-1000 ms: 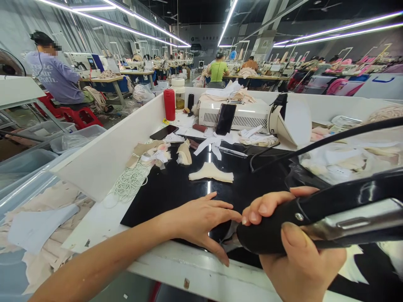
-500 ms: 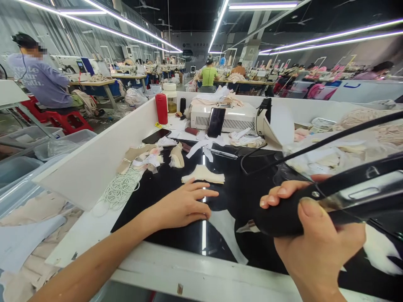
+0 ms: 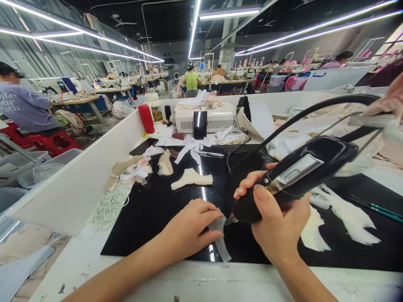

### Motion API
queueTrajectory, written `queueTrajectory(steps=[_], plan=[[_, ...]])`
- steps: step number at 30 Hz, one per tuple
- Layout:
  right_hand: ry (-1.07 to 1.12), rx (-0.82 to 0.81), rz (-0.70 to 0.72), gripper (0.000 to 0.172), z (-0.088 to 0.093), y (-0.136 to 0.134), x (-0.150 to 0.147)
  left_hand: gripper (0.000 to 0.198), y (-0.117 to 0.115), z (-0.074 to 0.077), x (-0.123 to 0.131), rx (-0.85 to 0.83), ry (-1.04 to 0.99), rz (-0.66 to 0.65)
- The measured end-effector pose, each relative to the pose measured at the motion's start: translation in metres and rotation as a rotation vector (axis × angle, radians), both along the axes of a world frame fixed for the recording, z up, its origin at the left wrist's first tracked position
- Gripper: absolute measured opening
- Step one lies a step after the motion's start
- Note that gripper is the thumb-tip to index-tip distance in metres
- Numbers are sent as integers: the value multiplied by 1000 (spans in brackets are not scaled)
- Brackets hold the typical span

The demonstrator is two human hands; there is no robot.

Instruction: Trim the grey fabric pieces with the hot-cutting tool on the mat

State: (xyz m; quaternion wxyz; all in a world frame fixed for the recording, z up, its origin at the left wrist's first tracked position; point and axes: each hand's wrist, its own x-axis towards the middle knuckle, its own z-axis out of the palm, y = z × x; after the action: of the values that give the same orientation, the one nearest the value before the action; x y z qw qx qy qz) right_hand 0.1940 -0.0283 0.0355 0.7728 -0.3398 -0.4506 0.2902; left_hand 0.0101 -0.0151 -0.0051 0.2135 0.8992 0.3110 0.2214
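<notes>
My left hand [image 3: 197,230] lies with its fingers spread on a pale, thin curved piece [image 3: 224,247], pressing it against the black mat. My right hand [image 3: 280,226] is wrapped round a black corded hand tool [image 3: 315,167] with a metal plate on its side. The tool's front end points left and down, close to the curved piece; its tip is mostly hidden. Just beyond my left hand lies a stacked cream fabric piece [image 3: 192,179]. More cream pieces [image 3: 352,214] lie to the right of my right hand.
Another person's hand [image 3: 390,98] shows at the right edge near the tool's cable [image 3: 302,113]. Elastic cord [image 3: 110,207] and scraps [image 3: 132,170] lie at left. A phone [image 3: 200,124] leans against a white machine [image 3: 220,115]. Teal tweezers [image 3: 384,212] lie at right.
The view has turned right. My right hand has brought the tool closer to the curved piece and my left hand. Another person's hand has come into view at the right.
</notes>
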Motion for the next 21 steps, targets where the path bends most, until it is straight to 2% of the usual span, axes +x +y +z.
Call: queueTrajectory(steps=[3,6,11,21], plan=[[5,-2,6,41,-1,0,-3,57,-2,0,4,-82,30,-10],[6,-5,6,41,-1,-1,-4,68,-3,0,5,-113,68,-10],[-9,8,-1,37,0,-2,-5,73,-6,0,4,-139,105,3],[43,-1,101,40,-1,-13,-4,79,-5,0,1,-134,126,-7]])
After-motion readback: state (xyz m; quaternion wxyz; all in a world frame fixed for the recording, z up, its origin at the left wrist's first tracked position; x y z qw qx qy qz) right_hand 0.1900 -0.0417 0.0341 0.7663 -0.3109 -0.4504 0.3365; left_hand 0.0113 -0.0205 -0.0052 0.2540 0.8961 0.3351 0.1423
